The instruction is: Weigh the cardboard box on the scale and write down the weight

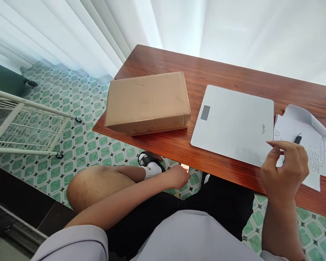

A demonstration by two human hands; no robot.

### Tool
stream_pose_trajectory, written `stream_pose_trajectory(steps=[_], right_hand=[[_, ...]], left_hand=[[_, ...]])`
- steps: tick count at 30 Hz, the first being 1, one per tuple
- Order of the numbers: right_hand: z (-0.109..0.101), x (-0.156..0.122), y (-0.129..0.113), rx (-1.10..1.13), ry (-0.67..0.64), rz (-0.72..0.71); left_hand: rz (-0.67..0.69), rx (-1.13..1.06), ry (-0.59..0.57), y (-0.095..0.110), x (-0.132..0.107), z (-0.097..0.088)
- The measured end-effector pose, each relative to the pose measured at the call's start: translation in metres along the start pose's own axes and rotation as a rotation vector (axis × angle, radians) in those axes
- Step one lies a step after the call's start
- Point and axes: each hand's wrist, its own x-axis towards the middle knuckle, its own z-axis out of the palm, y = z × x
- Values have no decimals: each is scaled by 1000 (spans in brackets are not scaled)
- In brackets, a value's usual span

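A pen [298, 138], dark and slim, pokes out above the right hand [285, 170], whose fingers curl closed around it. The pen hovers over a sheet of paper [315, 152] with handwriting already on it, lying at the right end of a reddish wooden table [195, 76]. Several written lines fill the paper's right part, while the part nearest the pen tip looks blank, so the writing seems partly done, with room left. The right forearm rises from the lower edge of view, wrist bent slightly, knuckles towards the camera, thumb and forefinger pinched near the pen's upper end.

Just beside the paper, to its left, lies a flat white digital scale [233, 123], its platform bare and its small display dark. Further left, apart from the scale, a closed brown cardboard box [148, 102] rests on the table, not on the scale.

The left hand [179, 176] sits below the table edge, near the person's bare knee [95, 185]. It appears empty, fingers loosely bent, though its palm is hidden. Green patterned floor tiles [81, 145] show beneath.
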Motion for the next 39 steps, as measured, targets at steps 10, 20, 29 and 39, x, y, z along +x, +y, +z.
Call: stream_pose_trajectory(steps=[10,20,29,39], right_hand=[[23,19,-73,317,-87,69],[41,42,-116,711,-362,202],[62,52,-145,874,-543,298],[78,59,-163,880,-685,336]], left_hand=[[365,21,95,41,1,-60],[397,36,872,-3,-13,-124],[-12,-17,1319,-56,-44,-159],[-665,-9,1066,-105,-69,-165]])
